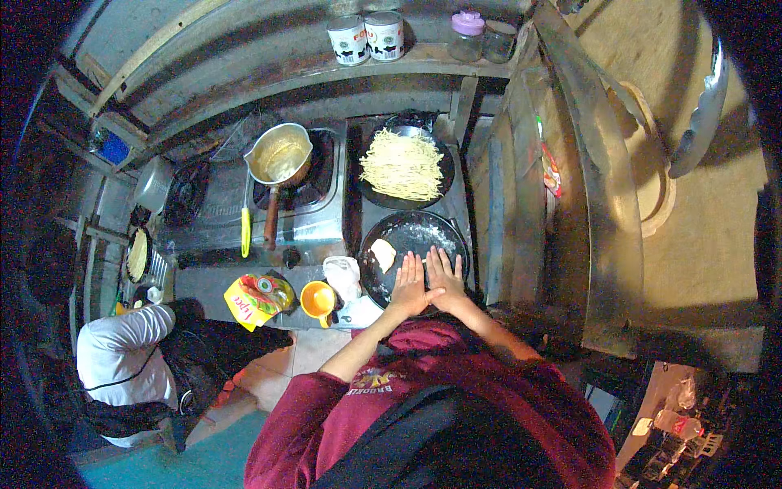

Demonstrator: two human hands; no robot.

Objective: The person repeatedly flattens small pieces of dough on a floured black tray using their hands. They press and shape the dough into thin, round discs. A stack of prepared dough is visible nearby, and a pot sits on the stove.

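My left hand and my right hand lie side by side, palms down, over a dark round tray dusted with white flour. Their fingers are stretched out and point away from me, and the thumbs meet or overlap. What lies under the palms is mostly hidden. Left of my fingertips, a pale lump of dough rests on the tray. Just beyond stands another dark round tray, heaped with thin pale strips of dough that look like raw noodles.
Left of the trays, a saucepan sits on a stove beside a yellow-green handle. Nearer are an orange mug, a white plastic bag and a yellow packet. A person is at left. Cans and jars line the shelf.
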